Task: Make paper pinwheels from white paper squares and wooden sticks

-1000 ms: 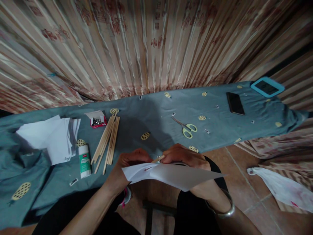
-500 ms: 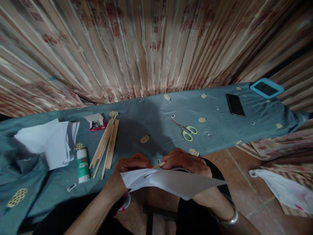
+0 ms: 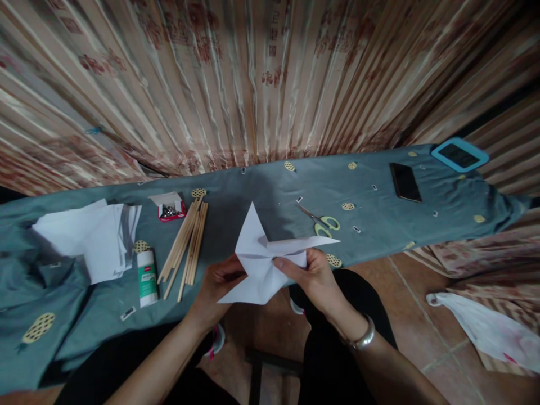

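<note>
A white paper pinwheel (image 3: 257,264) with pointed blades faces up between my two hands, just past the table's front edge. My right hand (image 3: 310,275) is closed on it, with the thumb pressed at its centre on a small dark spot and the fingers behind the paper. At the left, my left hand (image 3: 221,281) has its fingers curled behind the blades; the fingertips are hidden, as is any stick at the back. Scissors (image 3: 320,220) with pale green handles lie beyond my right hand. Several wooden sticks (image 3: 185,244) rest in a bundle to the left.
On the cloth-covered table (image 3: 236,208) stand a glue stick (image 3: 147,279) and an open red box of small metal pins (image 3: 171,208). A paper stack (image 3: 95,239) lies left. Farther right are a phone (image 3: 405,181) and a blue-framed device (image 3: 459,153). A curtain (image 3: 253,84) hangs behind.
The pinwheel has been turned from edge-on to face me and raised slightly. My right thumb has come onto its centre. The stick seen between my hands is now out of sight.
</note>
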The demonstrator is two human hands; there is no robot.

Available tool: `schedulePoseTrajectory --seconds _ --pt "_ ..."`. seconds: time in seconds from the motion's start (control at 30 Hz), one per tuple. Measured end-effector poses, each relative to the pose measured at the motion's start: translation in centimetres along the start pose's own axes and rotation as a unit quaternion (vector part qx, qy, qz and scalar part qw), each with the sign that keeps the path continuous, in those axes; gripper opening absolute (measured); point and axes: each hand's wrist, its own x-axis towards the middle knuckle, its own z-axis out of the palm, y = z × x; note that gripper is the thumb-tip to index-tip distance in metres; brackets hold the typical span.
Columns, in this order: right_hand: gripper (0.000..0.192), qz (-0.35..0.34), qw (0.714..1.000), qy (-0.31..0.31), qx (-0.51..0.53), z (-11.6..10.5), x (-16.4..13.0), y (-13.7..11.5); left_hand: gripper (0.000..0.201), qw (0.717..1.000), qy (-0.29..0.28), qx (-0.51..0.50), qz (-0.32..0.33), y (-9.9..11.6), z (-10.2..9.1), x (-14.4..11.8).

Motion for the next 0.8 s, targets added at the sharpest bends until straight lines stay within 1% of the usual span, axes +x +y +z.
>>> schedulePoseTrajectory --seconds 0.1,0.2,0.3,0.5,0.67,0.8 --pt "0.027 0.008 1.000 0.027 0.004 0.2 0.7 0.6 0.021 1.000 0.010 0.006 0.006 -0.3 0.0 0.2" --pt "0.030 -0.001 0.999 0.051 -0.011 0.4 1.1 1.1 0.025 1.000 0.019 0.016 0.013 -0.4 -0.1 0.4" --pt "0.030 -0.014 0.998 0.060 -0.031 0.7 1.4 1.3 0.026 0.999 0.026 0.021 0.018 -0.6 -0.3 0.6" --pt "0.025 -0.009 0.999 0.016 -0.041 0.8 2.2 2.0 0.027 0.999 0.032 0.028 0.028 -1.1 -0.8 1.0" --pt "0.034 0.006 1.000 -0.011 -0.014 0.8 2.7 2.7 0.026 0.997 0.056 0.039 0.022 -1.7 -1.2 1.3" --pt "0.034 0.009 1.000 -0.022 -0.011 1.0 3.0 3.1 0.025 0.997 0.068 0.042 0.022 -2.0 -1.4 1.4"
